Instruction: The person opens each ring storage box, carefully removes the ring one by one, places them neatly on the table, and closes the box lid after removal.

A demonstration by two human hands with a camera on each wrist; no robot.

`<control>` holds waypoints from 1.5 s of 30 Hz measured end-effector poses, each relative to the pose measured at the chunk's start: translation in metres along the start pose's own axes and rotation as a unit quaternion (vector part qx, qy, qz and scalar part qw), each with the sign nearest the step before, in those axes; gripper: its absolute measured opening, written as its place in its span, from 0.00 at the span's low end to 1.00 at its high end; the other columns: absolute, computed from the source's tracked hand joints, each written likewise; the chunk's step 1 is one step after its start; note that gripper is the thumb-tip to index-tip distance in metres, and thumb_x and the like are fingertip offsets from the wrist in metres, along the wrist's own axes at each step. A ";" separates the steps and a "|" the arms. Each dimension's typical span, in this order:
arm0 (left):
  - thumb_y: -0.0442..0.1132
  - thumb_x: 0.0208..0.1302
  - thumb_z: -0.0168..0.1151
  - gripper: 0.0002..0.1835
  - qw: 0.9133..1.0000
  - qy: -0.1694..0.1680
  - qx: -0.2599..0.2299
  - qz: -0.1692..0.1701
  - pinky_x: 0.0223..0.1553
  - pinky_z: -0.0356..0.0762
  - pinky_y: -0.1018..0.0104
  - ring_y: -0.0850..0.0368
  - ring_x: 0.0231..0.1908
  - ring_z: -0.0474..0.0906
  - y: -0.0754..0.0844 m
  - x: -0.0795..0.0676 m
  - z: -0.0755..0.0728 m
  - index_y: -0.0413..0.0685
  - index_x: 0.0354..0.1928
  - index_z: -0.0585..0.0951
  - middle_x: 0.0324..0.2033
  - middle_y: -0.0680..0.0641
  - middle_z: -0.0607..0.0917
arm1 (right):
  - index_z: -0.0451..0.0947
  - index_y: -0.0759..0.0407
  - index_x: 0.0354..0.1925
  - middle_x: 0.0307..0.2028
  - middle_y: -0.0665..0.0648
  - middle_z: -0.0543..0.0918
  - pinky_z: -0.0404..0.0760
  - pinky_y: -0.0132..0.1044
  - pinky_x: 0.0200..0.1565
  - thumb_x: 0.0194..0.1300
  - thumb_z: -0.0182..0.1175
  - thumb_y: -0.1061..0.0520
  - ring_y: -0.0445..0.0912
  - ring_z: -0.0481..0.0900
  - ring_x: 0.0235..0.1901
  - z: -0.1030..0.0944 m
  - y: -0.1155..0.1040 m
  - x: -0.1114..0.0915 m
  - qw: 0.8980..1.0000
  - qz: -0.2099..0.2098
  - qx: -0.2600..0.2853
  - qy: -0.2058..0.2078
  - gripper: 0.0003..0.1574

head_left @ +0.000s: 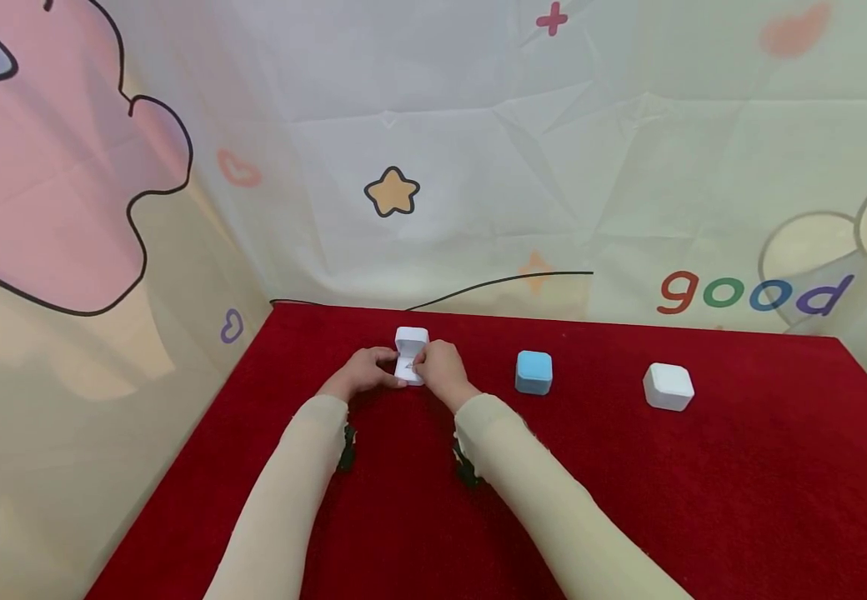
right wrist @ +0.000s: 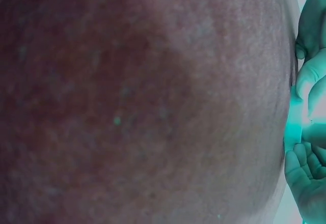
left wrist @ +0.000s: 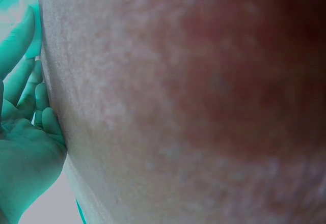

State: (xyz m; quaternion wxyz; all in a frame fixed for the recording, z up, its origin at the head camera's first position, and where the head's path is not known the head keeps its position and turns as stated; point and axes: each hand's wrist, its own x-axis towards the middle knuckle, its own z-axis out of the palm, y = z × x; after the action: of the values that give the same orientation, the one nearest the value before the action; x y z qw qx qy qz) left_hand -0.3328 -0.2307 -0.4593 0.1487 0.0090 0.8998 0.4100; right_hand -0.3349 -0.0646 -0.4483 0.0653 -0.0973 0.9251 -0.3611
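Observation:
A white ring box (head_left: pixel 412 335) stands with its lid up near the far edge of the red cloth. My left hand (head_left: pixel 362 372) grips its left side, thumb near the front and fingers farther back. In the box lies a small silvery ring (head_left: pixel 408 366), its details too small to make out. The fingers of my right hand (head_left: pixel 443 371) are curled and reach into the box from the right, pinching at the ring; the fingertips are partly hidden. At the left wrist view's edge, part of the box (left wrist: pixel 31 35) shows by the left hand (left wrist: pixel 30 132).
A light blue box (head_left: pixel 533 372), its lid down, stands to the right of the hands. Farther right is a closed white box (head_left: pixel 669 387). Red cloth (head_left: pixel 764 483) covers the table, and a printed curtain (head_left: pixel 478 183) rises behind it. Blurred red-brown surfaces fill most of both wrist views.

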 end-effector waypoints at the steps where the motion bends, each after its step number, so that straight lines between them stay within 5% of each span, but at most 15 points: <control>1: 0.37 0.64 0.70 0.34 1.000 0.000 0.001 0.000 0.74 0.68 0.47 0.41 0.73 0.65 -0.001 0.001 0.000 0.39 0.71 0.73 0.72 0.37 0.73 | 0.88 0.66 0.37 0.35 0.62 0.90 0.79 0.31 0.37 0.69 0.63 0.63 0.46 0.78 0.33 -0.001 0.000 0.000 1.000 -0.001 -0.003 -0.002 0.08; 7: 0.36 0.63 0.71 0.34 1.000 0.002 0.008 0.001 0.76 0.66 0.48 0.41 0.74 0.65 -0.003 0.003 0.002 0.38 0.71 0.73 0.72 0.37 0.74 | 0.88 0.66 0.35 0.28 0.61 0.87 0.68 0.26 0.30 0.69 0.62 0.63 0.43 0.72 0.28 -0.001 0.006 0.001 1.000 -0.023 -0.004 -0.005 0.09; 17: 0.36 0.64 0.70 0.33 1.000 0.004 0.000 0.000 0.74 0.69 0.49 0.41 0.73 0.66 -0.002 0.003 0.003 0.38 0.71 0.73 0.72 0.37 0.74 | 0.89 0.67 0.39 0.36 0.62 0.90 0.75 0.28 0.35 0.68 0.63 0.64 0.45 0.76 0.33 -0.003 0.014 0.000 0.998 -0.059 0.017 -0.002 0.09; 33: 0.36 0.64 0.70 0.33 1.000 0.001 0.010 0.004 0.75 0.66 0.48 0.41 0.74 0.65 -0.002 0.002 0.001 0.37 0.70 0.74 0.72 0.37 0.74 | 0.89 0.66 0.42 0.41 0.62 0.91 0.81 0.32 0.41 0.69 0.63 0.62 0.47 0.79 0.38 0.000 0.021 0.003 0.997 -0.045 0.059 -0.006 0.09; 45: 0.37 0.64 0.70 0.33 1.000 -0.001 -0.001 0.000 0.76 0.66 0.48 0.41 0.75 0.64 0.000 0.000 -0.001 0.39 0.71 0.73 0.72 0.37 0.73 | 0.89 0.65 0.42 0.42 0.62 0.91 0.77 0.29 0.38 0.70 0.63 0.61 0.46 0.79 0.38 -0.001 0.021 0.003 0.997 -0.037 0.072 -0.001 0.10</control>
State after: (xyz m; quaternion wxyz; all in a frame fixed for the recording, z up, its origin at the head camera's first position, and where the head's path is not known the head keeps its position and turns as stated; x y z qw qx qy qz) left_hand -0.3329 -0.2320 -0.4586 0.1501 0.0093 0.8990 0.4113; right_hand -0.3407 -0.0495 -0.4624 0.0597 -0.1271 0.8922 -0.4293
